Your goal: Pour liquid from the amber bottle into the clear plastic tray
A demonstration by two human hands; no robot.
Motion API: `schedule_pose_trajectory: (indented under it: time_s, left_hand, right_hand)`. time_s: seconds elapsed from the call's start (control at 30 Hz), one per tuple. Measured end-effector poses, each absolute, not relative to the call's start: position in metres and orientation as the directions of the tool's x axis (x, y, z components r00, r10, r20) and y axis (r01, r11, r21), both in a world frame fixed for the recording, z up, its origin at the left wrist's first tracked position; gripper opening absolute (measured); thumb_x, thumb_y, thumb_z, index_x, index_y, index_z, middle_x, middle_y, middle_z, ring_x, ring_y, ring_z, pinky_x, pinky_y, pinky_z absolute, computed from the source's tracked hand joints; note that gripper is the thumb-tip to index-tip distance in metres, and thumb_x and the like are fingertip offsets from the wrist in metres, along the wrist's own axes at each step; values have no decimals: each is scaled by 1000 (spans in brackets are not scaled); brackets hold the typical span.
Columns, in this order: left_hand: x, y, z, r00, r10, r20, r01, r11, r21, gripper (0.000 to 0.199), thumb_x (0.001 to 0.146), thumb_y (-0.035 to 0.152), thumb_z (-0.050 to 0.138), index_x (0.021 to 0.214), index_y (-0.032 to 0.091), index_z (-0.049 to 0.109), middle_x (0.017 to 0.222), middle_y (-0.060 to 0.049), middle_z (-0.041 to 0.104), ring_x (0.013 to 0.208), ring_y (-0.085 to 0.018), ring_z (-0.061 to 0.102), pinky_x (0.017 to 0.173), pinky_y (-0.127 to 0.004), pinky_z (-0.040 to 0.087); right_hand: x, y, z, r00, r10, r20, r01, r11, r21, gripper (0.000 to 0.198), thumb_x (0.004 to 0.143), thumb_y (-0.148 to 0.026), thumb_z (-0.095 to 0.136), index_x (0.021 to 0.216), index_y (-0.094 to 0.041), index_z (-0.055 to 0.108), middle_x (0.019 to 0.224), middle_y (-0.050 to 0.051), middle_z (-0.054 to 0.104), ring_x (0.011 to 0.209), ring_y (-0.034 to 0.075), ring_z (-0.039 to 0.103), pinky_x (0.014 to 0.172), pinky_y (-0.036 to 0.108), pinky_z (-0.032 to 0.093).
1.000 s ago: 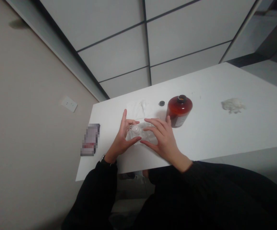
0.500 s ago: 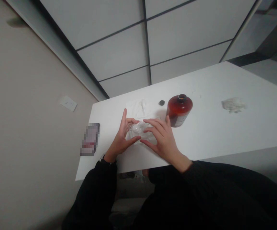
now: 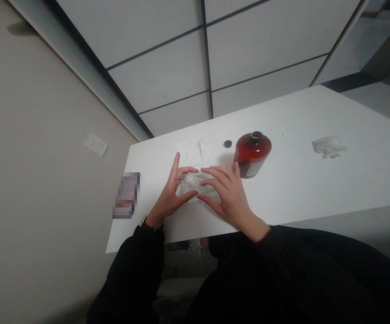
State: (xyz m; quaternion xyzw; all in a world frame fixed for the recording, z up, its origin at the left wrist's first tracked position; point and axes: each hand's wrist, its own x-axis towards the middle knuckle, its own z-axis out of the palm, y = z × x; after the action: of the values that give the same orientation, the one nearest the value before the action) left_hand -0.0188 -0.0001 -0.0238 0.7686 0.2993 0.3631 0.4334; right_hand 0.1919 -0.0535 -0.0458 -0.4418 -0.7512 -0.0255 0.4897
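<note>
A small see-through container [image 3: 192, 182] with a rounded, shiny bulge lies between my hands; its exact kind is hard to make out. My left hand [image 3: 171, 193] curls round its left end, thumb in front and fingers behind, one finger pointing up. From the right, my right hand [image 3: 228, 193] spans it with thumb and bent fingers, hiding much of that end. Just beyond my right hand stands an amber-red bottle [image 3: 253, 150], uncapped, with a pale label. A small black cap [image 3: 227, 144] lies to the left of that bottle.
On the white table [image 3: 292, 180], a crumpled whitish cloth or tissue [image 3: 329, 146] lies to the right. A thin white sheet with a small white item [image 3: 200, 148] is behind my hands. A blurred-out box-like object [image 3: 126, 195] sits near the left edge, by the wall.
My hands keep almost the same pose round the clear container, with only slight finger shifts. The bottle and cap stay in place.
</note>
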Motion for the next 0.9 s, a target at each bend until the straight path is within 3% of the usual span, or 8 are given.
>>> schedule_pose_trajectory:
  time_s: [0.1,0.3,0.47,0.6,0.67,0.73,0.83,0.9]
  left_hand:
    - [-19,0,-22,558,775,296,147,-444,884,112,93,38,80,172,37,1,139,-9,62,136,-25,58,125,-48,38]
    - [-20,1,-24,569,766,299,157,-458,875,107,94,39,79,172,38,5,141,-9,61,137,-25,58,123,-47,41]
    - [-22,2,-24,570,768,292,181,-464,867,105,94,43,78,172,36,9,141,-10,61,136,-26,57,123,-49,39]
    - [-23,2,-24,575,773,266,198,-448,872,105,93,43,79,172,36,9,142,-10,59,136,-27,57,123,-50,39]
    - [-23,2,-24,572,778,260,200,-440,876,105,93,42,79,172,37,10,142,-10,59,136,-27,56,123,-49,39]
    - [-23,2,-24,566,784,256,198,-430,881,103,93,41,80,171,36,13,142,-10,59,137,-27,56,123,-49,39]
    - [-23,3,-24,548,795,259,186,-418,889,95,90,40,83,167,34,26,143,-10,59,139,-27,55,124,-49,39]
    - [-22,3,-25,517,813,267,176,-407,896,82,89,41,84,158,30,41,142,-11,60,139,-27,56,124,-49,39]
  right_hand:
    - [194,-52,-47,-172,618,767,718,612,-332,32,101,-39,69,130,-26,67,146,10,71,134,30,60,128,71,23]
    - [202,-48,-47,-203,597,776,717,630,-297,25,97,-35,75,122,-31,74,139,5,75,138,32,58,128,74,17]
    - [200,-47,-40,-131,577,806,659,658,-364,4,97,-29,75,100,-31,76,117,0,81,132,29,61,129,70,18]
    - [197,-53,-34,-59,521,851,632,679,-372,16,103,-28,67,87,-25,67,90,-1,79,111,23,69,128,58,26]
    - [197,-58,-32,-21,505,863,635,673,-379,19,104,-27,65,85,-23,63,85,0,77,99,21,70,120,51,37]
    - [198,-62,-30,4,497,868,651,657,-379,26,105,-26,61,79,-22,59,78,1,72,84,19,66,99,42,48]
    - [198,-67,-30,-1,503,864,657,652,-378,40,107,-23,52,67,-23,50,58,-2,56,59,15,51,62,32,38]
    - [196,-68,-32,-1,550,835,635,645,-425,40,108,-22,46,69,-23,53,55,-3,54,50,13,47,54,30,32]
